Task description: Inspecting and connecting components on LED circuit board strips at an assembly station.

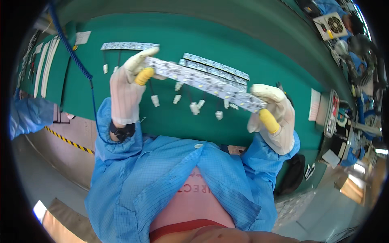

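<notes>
A long, narrow white circuit board (204, 84) dotted with small yellowish parts is held up above the green bench mat, its right end lower. My left hand (135, 75), in a pale glove with a yellow thumb cover, grips the left end. At the other end, my right hand (274, 115), gloved the same way, pinches the board between thumb and fingers. Just behind it, similar boards (219, 67) lie side by side on the mat. Another board (129, 46) rests farther left, with dark leads. White plugs (194, 108) on dark wires show below the held board; which board each belongs to is unclear.
A blue coiled cord (71, 48) runs down to the black band (122, 132) on my left wrist. Long white strips (46, 67) lie at the left. At the right are a paper sheet (315, 104) and a tray (331, 113). Another person's blue sleeve (30, 115) shows at far left.
</notes>
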{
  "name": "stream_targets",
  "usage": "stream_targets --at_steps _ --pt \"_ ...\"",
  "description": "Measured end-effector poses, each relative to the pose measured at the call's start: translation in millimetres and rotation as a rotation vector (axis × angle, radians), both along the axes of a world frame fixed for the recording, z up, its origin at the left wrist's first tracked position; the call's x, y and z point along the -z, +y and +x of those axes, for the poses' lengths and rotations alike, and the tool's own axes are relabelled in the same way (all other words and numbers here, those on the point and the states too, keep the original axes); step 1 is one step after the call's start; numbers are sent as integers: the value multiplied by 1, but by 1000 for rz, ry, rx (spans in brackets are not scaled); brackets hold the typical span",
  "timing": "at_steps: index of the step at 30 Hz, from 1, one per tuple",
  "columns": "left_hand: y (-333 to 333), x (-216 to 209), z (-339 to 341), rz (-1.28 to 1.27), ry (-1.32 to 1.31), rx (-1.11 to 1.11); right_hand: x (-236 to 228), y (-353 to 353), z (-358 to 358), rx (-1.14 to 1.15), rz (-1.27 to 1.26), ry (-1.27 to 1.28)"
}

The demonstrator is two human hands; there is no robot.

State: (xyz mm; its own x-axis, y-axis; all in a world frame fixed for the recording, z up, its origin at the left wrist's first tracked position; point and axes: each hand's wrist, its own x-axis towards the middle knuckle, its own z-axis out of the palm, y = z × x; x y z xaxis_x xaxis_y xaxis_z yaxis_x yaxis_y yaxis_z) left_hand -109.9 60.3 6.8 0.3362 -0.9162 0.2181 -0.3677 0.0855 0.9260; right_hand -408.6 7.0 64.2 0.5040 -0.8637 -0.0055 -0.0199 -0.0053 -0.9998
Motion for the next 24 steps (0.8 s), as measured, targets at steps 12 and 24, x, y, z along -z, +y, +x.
stream_targets --at_steps 12,24 --pt "4 11 3 -16 195 -26 7 -8 -4 -35 -140 112" --pt "10 -3 -4 -344 275 390 41 -30 9 110 -157 197"
